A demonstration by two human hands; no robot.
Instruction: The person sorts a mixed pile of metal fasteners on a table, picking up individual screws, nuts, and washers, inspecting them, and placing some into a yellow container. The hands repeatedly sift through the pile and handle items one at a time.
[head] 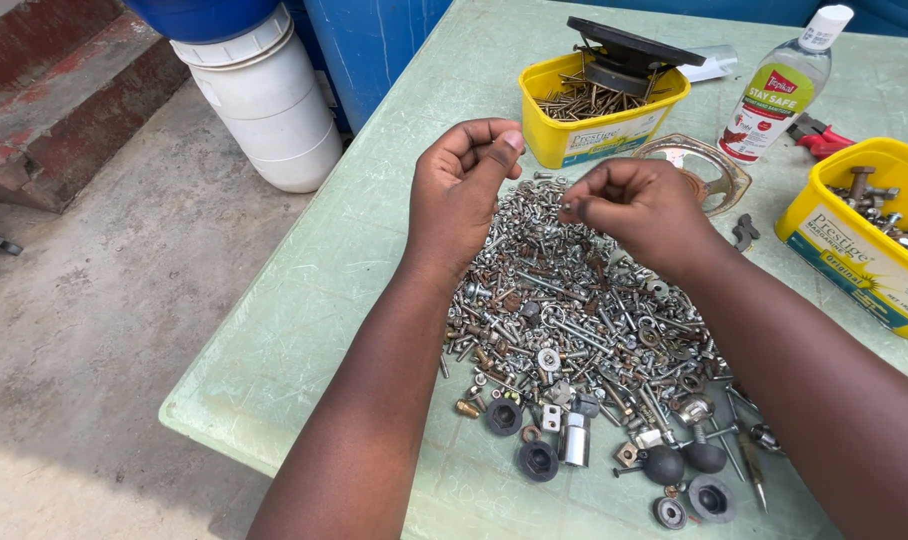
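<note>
The heap of screws and bolts (574,310) is shiny silvery metal, some pieces dull brown with rust. The black knobs (537,460) near the front look matt, like rubber or plastic. The table (304,310) is pale green plastic, scuffed and matt. The far yellow tub (599,130) and right yellow tub (854,250) are glossy plastic. The bottle (786,85) is clear, smooth plastic.

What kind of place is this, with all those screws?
Probably an outdoor repair or workshop spot: a pile of mixed screws and bolts on a green table, yellow tubs of nails and fittings, and a bare concrete floor.
</note>
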